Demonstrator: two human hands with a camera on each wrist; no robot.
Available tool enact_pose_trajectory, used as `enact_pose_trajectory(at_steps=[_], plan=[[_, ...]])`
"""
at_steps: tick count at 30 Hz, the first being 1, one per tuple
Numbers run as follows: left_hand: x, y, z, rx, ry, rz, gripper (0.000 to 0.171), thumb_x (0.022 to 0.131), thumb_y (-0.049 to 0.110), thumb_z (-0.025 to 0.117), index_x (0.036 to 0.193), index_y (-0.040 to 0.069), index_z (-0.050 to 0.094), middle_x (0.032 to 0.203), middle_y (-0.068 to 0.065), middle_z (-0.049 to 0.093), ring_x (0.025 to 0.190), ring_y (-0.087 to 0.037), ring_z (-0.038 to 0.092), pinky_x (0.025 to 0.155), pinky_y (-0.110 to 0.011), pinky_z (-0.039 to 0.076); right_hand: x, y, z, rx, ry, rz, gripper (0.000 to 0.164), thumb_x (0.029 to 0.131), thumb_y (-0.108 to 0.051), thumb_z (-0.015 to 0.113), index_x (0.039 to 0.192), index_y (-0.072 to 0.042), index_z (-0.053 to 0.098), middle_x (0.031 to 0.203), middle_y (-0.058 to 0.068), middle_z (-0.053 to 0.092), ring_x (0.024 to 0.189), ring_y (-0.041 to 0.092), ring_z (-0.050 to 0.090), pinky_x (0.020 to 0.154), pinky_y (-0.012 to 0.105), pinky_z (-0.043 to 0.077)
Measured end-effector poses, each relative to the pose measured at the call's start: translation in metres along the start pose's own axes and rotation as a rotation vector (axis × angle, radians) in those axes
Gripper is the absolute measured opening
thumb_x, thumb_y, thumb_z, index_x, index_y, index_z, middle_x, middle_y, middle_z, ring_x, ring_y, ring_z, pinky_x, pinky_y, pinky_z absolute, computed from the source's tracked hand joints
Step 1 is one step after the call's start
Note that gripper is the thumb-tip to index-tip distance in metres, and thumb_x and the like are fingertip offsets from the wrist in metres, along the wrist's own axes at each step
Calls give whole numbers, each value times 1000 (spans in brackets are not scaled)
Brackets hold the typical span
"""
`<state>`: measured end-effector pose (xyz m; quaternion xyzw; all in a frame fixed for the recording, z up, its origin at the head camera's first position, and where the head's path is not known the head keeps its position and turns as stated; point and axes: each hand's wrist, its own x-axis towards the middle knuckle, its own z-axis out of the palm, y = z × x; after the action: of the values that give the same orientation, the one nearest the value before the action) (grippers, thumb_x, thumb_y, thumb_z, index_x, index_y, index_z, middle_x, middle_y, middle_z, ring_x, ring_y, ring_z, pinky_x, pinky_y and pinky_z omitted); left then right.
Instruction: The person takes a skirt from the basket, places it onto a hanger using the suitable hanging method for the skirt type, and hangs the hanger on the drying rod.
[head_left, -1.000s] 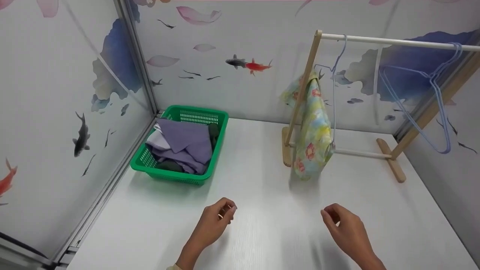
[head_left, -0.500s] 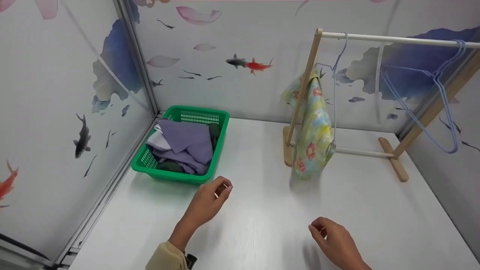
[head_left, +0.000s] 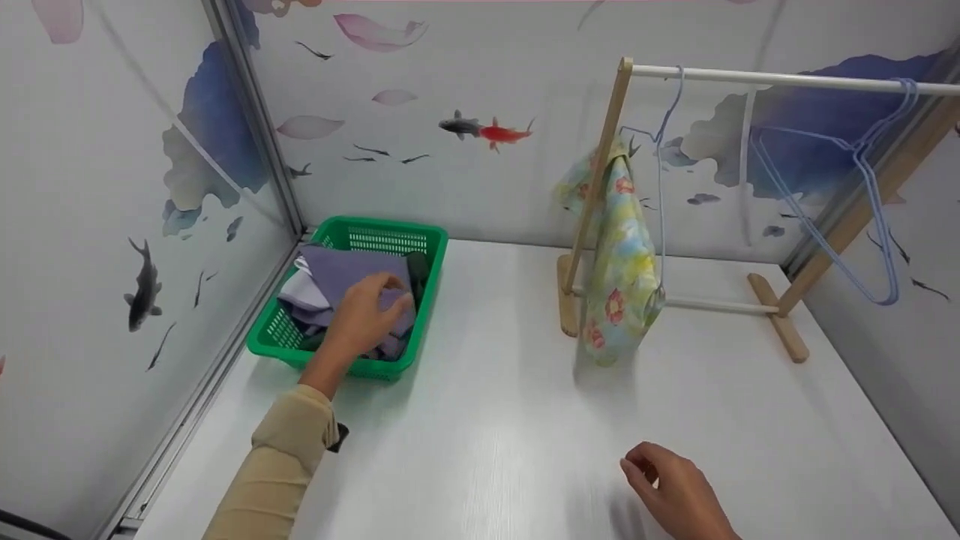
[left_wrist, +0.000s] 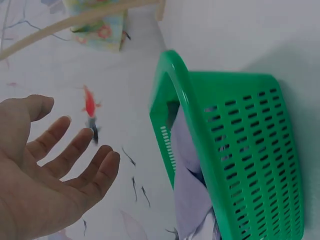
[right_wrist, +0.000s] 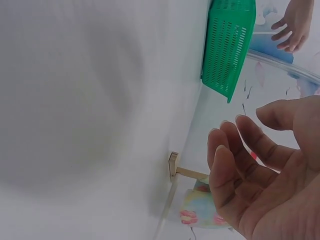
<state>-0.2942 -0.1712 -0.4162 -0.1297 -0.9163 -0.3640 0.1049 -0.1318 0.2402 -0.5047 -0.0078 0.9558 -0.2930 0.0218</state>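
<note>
My left hand [head_left: 365,316] hovers over the green basket [head_left: 259,346], above a folded purple cloth [head_left: 341,264]. In the left wrist view its fingers are loosely bent, hold nothing and stand apart from the cloth. Pale and dark cloth also lies in the basket, partly hidden under the purple piece and my hand. Over the front right of the white table, my right hand [head_left: 675,484] holds nothing; the right wrist view shows its fingers loosely curved, with thumb and fingertips apart.
A wooden rack with a white rail [head_left: 780,78] stands at the back right. A floral cloth [head_left: 621,285] hangs at its left end, beside a blue hanger [head_left: 660,180]. More blue hangers [head_left: 862,150] hang at the right. Printed walls [head_left: 510,187] enclose the table [head_left: 510,420].
My left hand has moved forward and left, from over the table to above the basket. The right hand has shifted slightly left and nearer. The view has turned a little.
</note>
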Motion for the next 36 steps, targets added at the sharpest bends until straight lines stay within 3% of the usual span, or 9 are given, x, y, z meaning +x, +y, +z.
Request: enact_pose_trajectory(at_steps=[4, 8, 12, 16, 19, 24, 31, 33, 36], plan=[[21, -16, -8, 120, -41, -61, 38, 90, 34, 58, 119, 10, 55, 124, -10, 50, 113, -29, 46, 87, -47, 40, -1, 2, -1, -1, -18, 34, 8, 87, -22, 64, 81, -18, 64, 67, -9, 56, 60, 5, 49, 56, 25, 41], [36, -38, -7, 255, -136, -145, 53, 87, 40, 60, 130, 12, 47, 139, -16, 34, 120, -45, 34, 88, -58, 35, -5, 7, -3, 12, -24, 37, 9, 88, -23, 63, 81, -17, 64, 66, -8, 56, 59, 6, 49, 55, 25, 41], [43, -60, -1, 329, -251, -228, 74, 82, 45, 64, 142, 15, 32, 147, -21, 15, 125, -54, 17, 88, -68, 26, -8, 12, -5, 16, -39, 73, 9, 87, -23, 63, 81, -16, 64, 66, -7, 57, 59, 7, 49, 55, 26, 41], [45, -70, 8, 369, -374, -304, 89, 79, 48, 67, 148, 19, 18, 149, -23, -2, 124, -61, 0, 87, -73, 19, -11, 16, -5, 13, -50, 104, 9, 87, -21, 64, 81, -15, 64, 66, -6, 57, 59, 8, 49, 56, 27, 42], [46, -74, 14, 426, -437, -330, 92, 79, 49, 66, 148, 19, 14, 148, -26, -2, 120, -65, 0, 85, -74, 19, -12, 19, -6, 5, -37, 88, 9, 86, -22, 64, 81, -15, 64, 65, -7, 57, 58, 7, 50, 56, 26, 42], [50, -81, 23, 533, -409, -297, 78, 84, 40, 65, 146, 17, 23, 143, -26, 23, 121, -57, 21, 84, -71, 26, -13, 23, -5, -14, -23, 102, 9, 86, -21, 64, 79, -14, 64, 63, -8, 55, 57, 8, 48, 55, 26, 41], [55, -91, 32, 530, -363, -211, 33, 91, 3, 52, 125, 7, 52, 121, -22, 53, 107, -46, 49, 85, -66, 31, -10, 28, 0, -21, -46, 137, 10, 86, -20, 64, 77, -14, 64, 62, -7, 53, 57, 10, 47, 54, 27, 40], [56, -90, 32, 540, -332, -175, 24, 93, 3, 48, 115, 5, 57, 113, -21, 57, 100, -44, 53, 81, -62, 37, -9, 30, 0, -17, -50, 139, 10, 86, -21, 64, 78, -14, 64, 62, -7, 53, 57, 10, 47, 55, 27, 41], [57, -85, 29, 513, -258, -134, 22, 95, 6, 44, 113, 3, 57, 106, -21, 59, 92, -42, 57, 75, -58, 43, -8, 33, -2, -12, -62, 147, 11, 86, -22, 64, 79, -13, 64, 63, -6, 54, 57, 10, 47, 55, 26, 40]])
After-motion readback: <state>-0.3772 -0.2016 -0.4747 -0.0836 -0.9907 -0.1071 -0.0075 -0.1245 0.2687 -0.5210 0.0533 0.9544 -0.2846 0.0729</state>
